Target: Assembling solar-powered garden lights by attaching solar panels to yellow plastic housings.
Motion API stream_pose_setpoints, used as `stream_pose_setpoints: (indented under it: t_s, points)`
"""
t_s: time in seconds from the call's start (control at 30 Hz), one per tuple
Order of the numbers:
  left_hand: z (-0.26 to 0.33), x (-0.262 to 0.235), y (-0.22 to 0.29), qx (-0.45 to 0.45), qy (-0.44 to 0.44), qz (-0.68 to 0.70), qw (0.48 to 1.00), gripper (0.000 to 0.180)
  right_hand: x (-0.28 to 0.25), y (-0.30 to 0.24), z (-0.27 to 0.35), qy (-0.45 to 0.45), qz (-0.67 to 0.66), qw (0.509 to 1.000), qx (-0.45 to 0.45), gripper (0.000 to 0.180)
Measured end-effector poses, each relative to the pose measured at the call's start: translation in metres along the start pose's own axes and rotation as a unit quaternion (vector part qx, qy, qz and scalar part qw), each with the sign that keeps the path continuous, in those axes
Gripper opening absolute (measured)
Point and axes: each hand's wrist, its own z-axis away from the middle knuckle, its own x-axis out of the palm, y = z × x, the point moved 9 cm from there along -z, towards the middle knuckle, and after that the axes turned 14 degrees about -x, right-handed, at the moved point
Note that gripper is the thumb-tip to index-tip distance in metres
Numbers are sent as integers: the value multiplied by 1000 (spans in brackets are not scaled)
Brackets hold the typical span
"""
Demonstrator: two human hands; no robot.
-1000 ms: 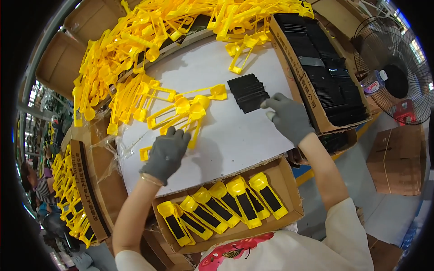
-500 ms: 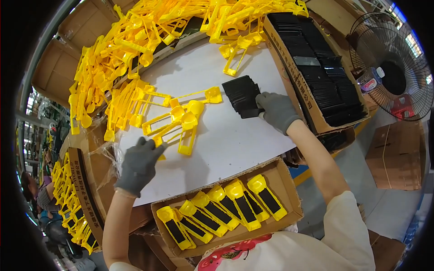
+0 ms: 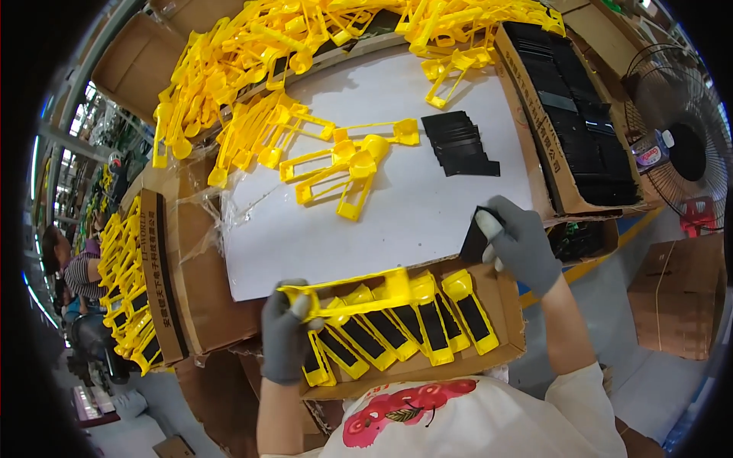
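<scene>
A yellow frame (image 3: 398, 290) is held by its scooped end in the left hand (image 3: 284, 336), the fingers being closed about it; the far end is unsupported. In the right hand (image 3: 527, 240) a single-looking black sheet (image 3: 474, 238) is pinched between thumb and fingers, well apart from the frame. Whether a second sheet is stuck behind it cannot be told.

The frame is held above the near carton (image 3: 502, 309), in which yellow pieces with black panels (image 3: 434, 327) lie side by side. Contact between frame and pieces cannot be confirmed; should the frame be dipped or twisted, those pieces could be knocked askew. With the grip at one end only, the frame is judged liable to swing if pushed at the other.

The sheet, being gripped at one edge, could be bent or let slip by the gloved fingers. On the white tabletop (image 3: 305, 248), the fanned stack of black sheets (image 3: 456, 145) could be scattered if brushed by a sleeve or forearm
</scene>
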Motion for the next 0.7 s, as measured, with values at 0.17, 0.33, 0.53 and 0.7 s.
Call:
stream_pose_setpoints:
  t_s: [0.17, 0.33, 0.53, 0.7]
  points:
    - [19, 45, -29, -10, -59, 53, 997, 28, -8, -58, 40, 99, -135, 980, -111, 8]
    - [28, 62, -43, -36, -79, 60, 994, 34, 39, -48, 59, -15, -204, 979, 7, 20]
    - [32, 71, -45, -47, -102, 9, 994, 27, 57, -44, 61, -53, -81, 991, -93, 19]
    - [32, 73, -50, -71, -95, 4, 993, 27, 58, -52, 66, -55, 30, 994, -90, 20]
